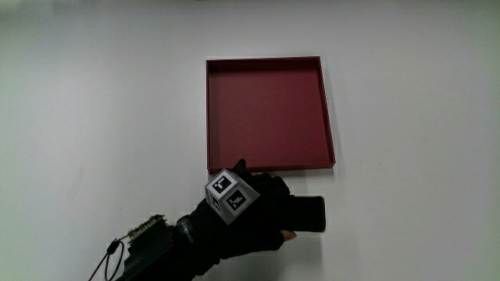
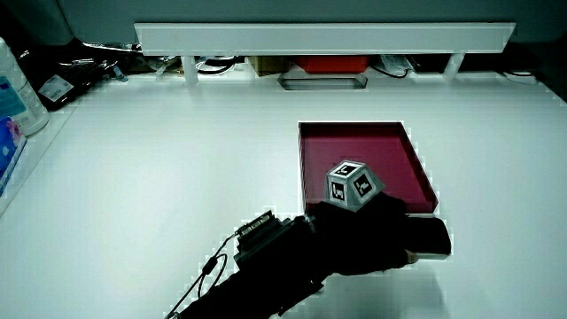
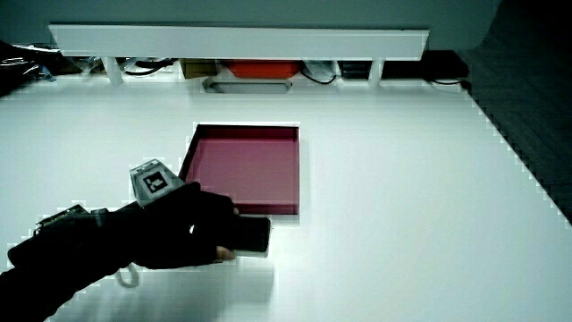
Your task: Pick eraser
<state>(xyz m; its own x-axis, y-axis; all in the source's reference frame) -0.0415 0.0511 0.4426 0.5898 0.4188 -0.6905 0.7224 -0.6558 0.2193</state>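
The eraser [image 1: 310,213] is a black block lying just off the near wall of the red tray [image 1: 269,165], closer to the person than the tray. The gloved hand [image 1: 275,211] is over it, with fingers curled around its end and the thumb under it. The patterned cube [image 1: 231,195] sits on the back of the hand. In both side views the eraser [image 2: 431,237] [image 3: 252,234] sticks out past the fingers of the hand [image 2: 368,232] [image 3: 192,228]. I cannot tell whether it rests on the table or is slightly raised. The tray [image 2: 416,173] [image 3: 246,208] holds nothing.
A low white partition [image 2: 323,37] runs along the table's edge farthest from the person, with an orange box [image 2: 330,64] and cables under it. A bottle [image 2: 13,89] stands at the table's edge in a side view.
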